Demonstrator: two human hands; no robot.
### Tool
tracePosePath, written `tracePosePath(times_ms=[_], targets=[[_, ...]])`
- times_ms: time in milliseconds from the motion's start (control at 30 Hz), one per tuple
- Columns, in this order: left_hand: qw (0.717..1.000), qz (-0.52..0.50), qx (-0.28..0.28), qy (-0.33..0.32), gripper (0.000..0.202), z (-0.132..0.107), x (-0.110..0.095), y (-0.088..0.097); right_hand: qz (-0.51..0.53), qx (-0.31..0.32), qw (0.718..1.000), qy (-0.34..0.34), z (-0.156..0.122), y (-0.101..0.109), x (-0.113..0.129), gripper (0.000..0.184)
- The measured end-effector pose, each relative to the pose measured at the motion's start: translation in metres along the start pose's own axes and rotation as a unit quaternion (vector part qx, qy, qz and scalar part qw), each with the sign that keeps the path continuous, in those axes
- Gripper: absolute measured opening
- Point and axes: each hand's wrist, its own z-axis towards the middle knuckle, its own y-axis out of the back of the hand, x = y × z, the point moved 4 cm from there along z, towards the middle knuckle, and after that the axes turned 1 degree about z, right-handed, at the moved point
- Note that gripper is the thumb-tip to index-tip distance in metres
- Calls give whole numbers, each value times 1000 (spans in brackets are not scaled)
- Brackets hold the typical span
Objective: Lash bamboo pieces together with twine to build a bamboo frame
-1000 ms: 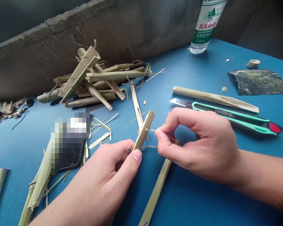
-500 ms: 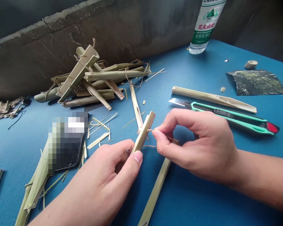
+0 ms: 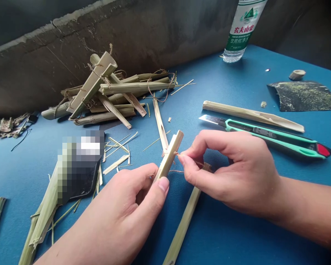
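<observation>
Between thumb and fingers, my left hand [image 3: 127,206] grips a short split bamboo strip [image 3: 171,152], tilted with its upper end away from me. Thumb and forefinger of my right hand [image 3: 231,169] pinch a thin brown twine [image 3: 177,153] close to the strip's right side. A second stretch of the twine runs from the strip under my right hand. Beneath that hand, a longer bamboo strip [image 3: 183,222] lies on the blue table [image 3: 237,235]. Another thin bamboo piece [image 3: 160,125] lies just beyond the held strip. My left fingertips are hidden behind the strip.
A utility knife [image 3: 278,138] with its blade out lies beside a bamboo piece [image 3: 251,116] at right. Tied bamboo pieces [image 3: 116,92] are piled by the wall. Elsewhere are a water bottle [image 3: 241,35], a dark curved sheet [image 3: 305,96] and a black phone-like object [image 3: 84,184] amid splinters.
Both hands keep their grips in nearly the same pose. The whole view has shifted slightly, so everything appears a little further right.
</observation>
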Motion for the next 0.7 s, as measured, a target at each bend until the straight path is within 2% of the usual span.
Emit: tracePosePath(times_ms=[233,500,700], targets=[[1000,1,10,5,42,0,-4,2,8,19,1000,-19,1,0,0,16],[1000,14,2,5,38,1,-4,4,14,-14,1000,-23,2,4,1,18],[1000,15,15,9,39,1,-4,3,41,-4,999,-20,3,2,1,14]])
